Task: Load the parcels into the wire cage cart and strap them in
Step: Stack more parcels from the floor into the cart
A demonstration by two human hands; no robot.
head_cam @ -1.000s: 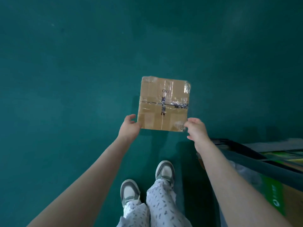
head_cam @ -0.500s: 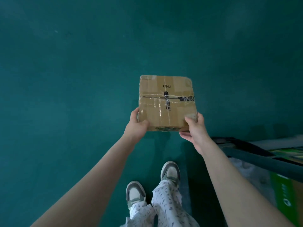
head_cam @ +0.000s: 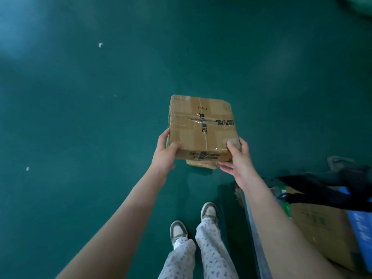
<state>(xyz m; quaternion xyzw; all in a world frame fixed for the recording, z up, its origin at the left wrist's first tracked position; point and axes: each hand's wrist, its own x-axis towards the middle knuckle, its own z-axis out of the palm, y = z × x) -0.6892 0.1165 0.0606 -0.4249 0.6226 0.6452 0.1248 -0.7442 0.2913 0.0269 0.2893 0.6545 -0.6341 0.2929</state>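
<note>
The underside of the taped cardboard parcel (head_cam: 201, 125) is hidden, and a second brown item just beneath its near edge is barely made out. The parcel is gripped at its near corners between the left hand (head_cam: 165, 154) and right hand (head_cam: 237, 158), above the green floor (head_cam: 80, 117).

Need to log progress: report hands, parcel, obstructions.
Left hand and right hand both gripping the cardboard parcel, held above the green floor. Not loaded yet. More boxes lower right. Nothing blocking.
</note>
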